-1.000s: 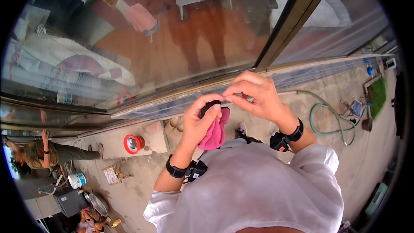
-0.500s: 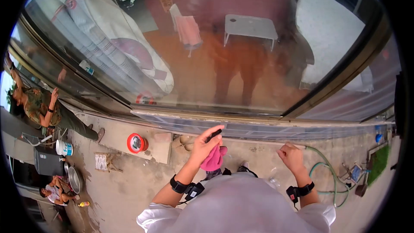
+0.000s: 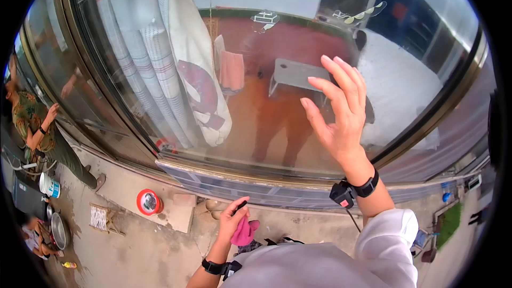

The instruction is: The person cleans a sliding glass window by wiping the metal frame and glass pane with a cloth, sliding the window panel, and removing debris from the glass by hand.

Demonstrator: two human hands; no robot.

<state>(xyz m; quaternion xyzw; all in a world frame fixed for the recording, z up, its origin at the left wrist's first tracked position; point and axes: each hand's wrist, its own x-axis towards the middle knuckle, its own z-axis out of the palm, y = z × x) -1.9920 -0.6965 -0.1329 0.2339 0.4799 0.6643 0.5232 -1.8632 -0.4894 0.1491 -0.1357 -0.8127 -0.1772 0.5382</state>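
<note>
A large glass pane [image 3: 240, 162] fills the upper view, with a patterned curtain [image 3: 154, 58] and a small low table [image 3: 298, 74] seen through it. The right hand [image 3: 344, 122] is raised before the glass, its fingers spread and gently curled, with nothing in them; whether the fingertips touch the pane is impossible to tell. Lower down, near the sill, the left hand [image 3: 228, 225] is closed, a slim black object [image 3: 241, 205] showing near its fingertips and a pink cloth [image 3: 244, 233] bunched beneath. Both could slip if that grip loosens, since the cloth hangs partly free and the black object sticks out. From the right wrist, a black device [image 3: 341, 194] trails a cable [image 3: 353, 220], which could snag on the window frame [image 3: 429, 122] during a wide reach. Farther out, a red bucket [image 3: 146, 202] sits on the paving, and another person [image 3: 37, 122] stands at the far left, beside the glass.
</note>
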